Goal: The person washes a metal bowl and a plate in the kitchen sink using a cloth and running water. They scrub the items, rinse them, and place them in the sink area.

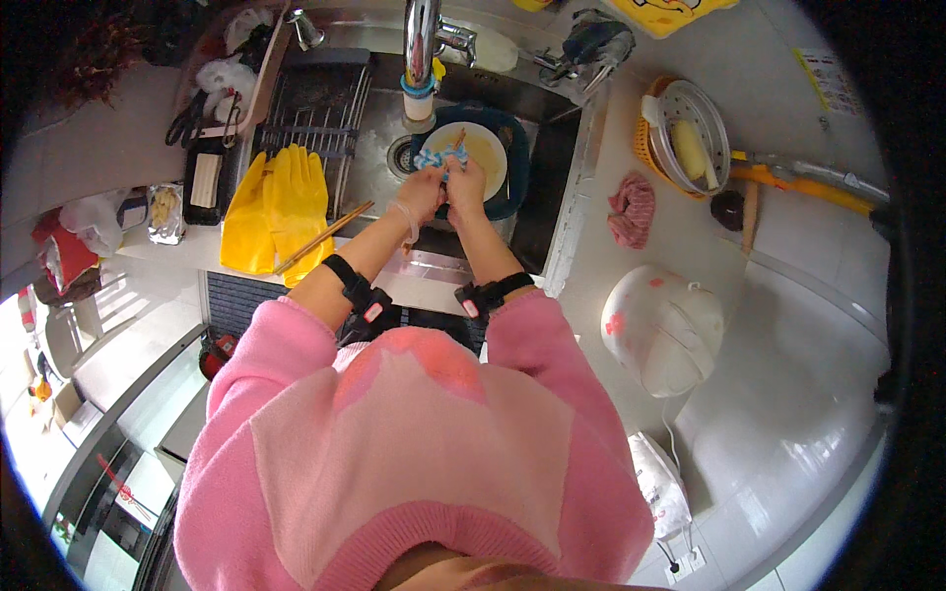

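Observation:
Over the sink, my left hand and my right hand meet around a blue-and-white cloth. A thin brown stick, apparently a chopstick, pokes out above the cloth; my fingers hide most of it. Which hand grips the stick I cannot tell. Just beyond my fingers is a round white bowl with cloudy yellowish liquid. It sits in a dark blue basin. A slim utensil rests by the bowl's right side. The chrome faucet hangs over the sink beside my hands.
Yellow rubber gloves and wooden chopsticks lie at the sink's left edge, near a wire drying rack. Rightward are a pink striped cloth, a steamer tray in a yellow basket, and a white appliance.

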